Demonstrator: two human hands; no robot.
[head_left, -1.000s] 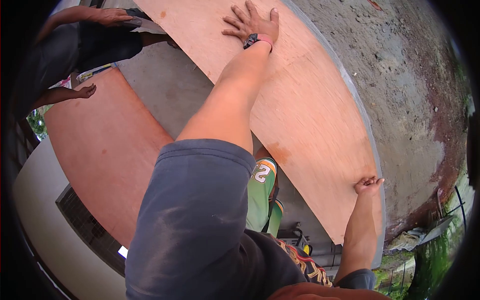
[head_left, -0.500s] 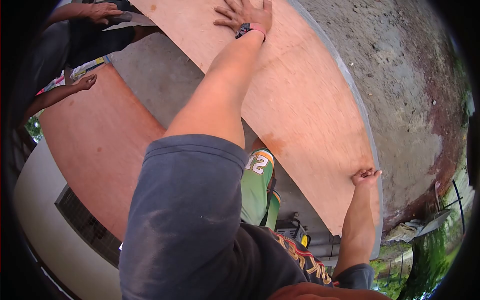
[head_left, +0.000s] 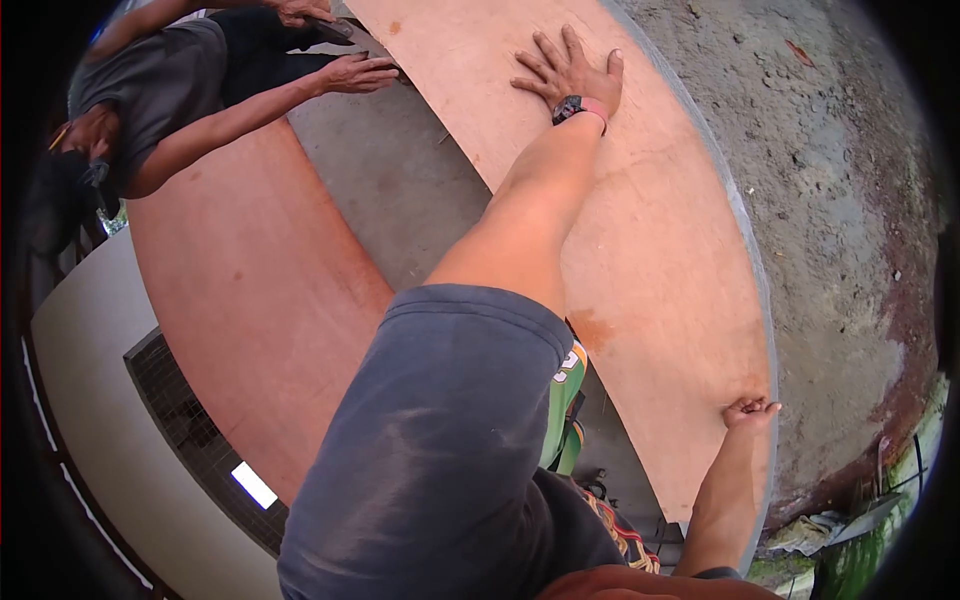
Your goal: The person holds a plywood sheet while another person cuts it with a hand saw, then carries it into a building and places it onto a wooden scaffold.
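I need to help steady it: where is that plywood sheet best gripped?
Probably the plywood sheet by its thin long edge, coming from the rough concrete side, as the right hand curls there; the broad flat face offers only palm pressure, like the left hand.

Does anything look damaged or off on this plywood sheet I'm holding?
A darker orange-brown blotch sits on the plywood sheet near its edge, beside the left sleeve. It looks like a stain, not a break. Nothing else stands out.
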